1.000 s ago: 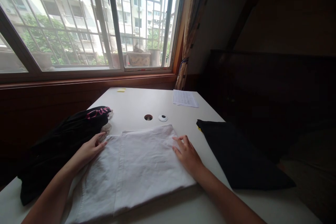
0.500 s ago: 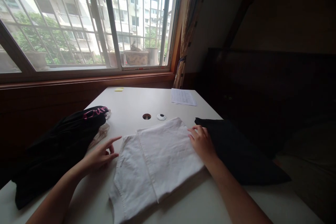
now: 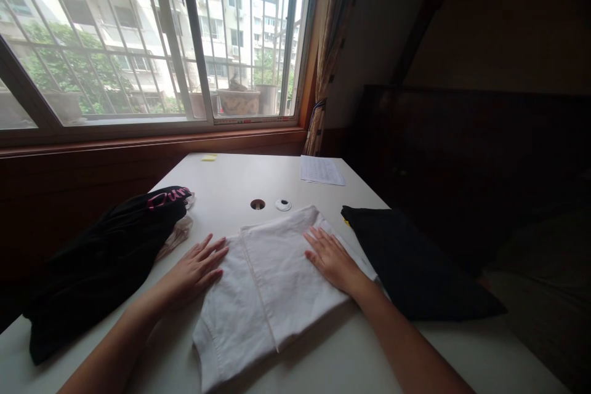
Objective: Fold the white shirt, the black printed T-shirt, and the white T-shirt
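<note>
A folded white garment (image 3: 281, 283) lies at a slant on the white table (image 3: 231, 181), a stitched seam running down its left part. My left hand (image 3: 198, 268) rests flat on the garment's left edge with fingers stretched out. On its right side lies my right hand (image 3: 332, 260), palm down, fingers extended and slightly spread. Neither hand grips the cloth. To the right of my right hand is a dark folded cloth (image 3: 415, 265). A heap of black clothing (image 3: 106, 252) with pink lettering lies to the left, a beige cloth (image 3: 178, 235) showing beside it.
Behind the white garment are a round cable hole (image 3: 257, 204) and its loose cover (image 3: 283, 204). Printed papers (image 3: 322, 170) lie at the far right corner, yellow sticky notes (image 3: 209, 158) at the far left. A barred window (image 3: 152, 43) and curtain (image 3: 318, 117) stand beyond the table.
Both hands have moved inward onto the white garment and flattened. The left hand was beside its left edge with fingers bent; the right was at its right edge.
</note>
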{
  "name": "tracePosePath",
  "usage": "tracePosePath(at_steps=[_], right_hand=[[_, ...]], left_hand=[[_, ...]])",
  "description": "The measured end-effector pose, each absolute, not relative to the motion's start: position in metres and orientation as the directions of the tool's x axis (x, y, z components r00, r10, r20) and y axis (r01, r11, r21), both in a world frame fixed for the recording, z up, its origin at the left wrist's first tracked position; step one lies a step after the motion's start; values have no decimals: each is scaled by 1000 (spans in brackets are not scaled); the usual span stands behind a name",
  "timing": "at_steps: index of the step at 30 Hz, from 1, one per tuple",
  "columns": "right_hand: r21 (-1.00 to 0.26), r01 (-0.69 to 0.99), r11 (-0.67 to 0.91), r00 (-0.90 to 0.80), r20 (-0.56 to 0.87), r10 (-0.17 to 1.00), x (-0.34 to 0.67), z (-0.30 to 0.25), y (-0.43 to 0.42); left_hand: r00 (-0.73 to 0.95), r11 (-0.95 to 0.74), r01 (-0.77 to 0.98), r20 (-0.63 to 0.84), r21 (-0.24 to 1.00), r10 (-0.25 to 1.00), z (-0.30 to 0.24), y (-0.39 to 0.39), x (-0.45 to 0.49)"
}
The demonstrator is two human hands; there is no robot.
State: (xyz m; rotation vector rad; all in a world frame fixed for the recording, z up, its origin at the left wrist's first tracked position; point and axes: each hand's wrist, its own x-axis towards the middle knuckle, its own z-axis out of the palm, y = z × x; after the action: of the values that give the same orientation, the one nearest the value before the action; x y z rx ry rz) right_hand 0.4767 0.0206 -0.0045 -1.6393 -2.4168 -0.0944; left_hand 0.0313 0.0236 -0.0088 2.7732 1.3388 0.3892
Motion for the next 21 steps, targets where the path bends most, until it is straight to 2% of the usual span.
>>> tracePosePath(at_steps=[5, 12, 16, 21], right_hand=[[-81, 922, 380, -358, 204, 911, 473, -1, 15], [-110, 876, 470, -453, 146, 879, 457, 15, 0], [-165, 780, 604, -583, 163, 796, 438, 26, -13], [-221, 572, 790, -760, 219, 612, 411, 23, -29]], left_hand=[[587, -612, 780, 183, 132, 789, -13, 23, 28], [588, -644, 746, 286, 171, 757, -10, 27, 27], [519, -616, 751, 363, 239, 774, -3, 26, 34], [386, -544, 747, 417, 383, 823, 9, 27, 44]])
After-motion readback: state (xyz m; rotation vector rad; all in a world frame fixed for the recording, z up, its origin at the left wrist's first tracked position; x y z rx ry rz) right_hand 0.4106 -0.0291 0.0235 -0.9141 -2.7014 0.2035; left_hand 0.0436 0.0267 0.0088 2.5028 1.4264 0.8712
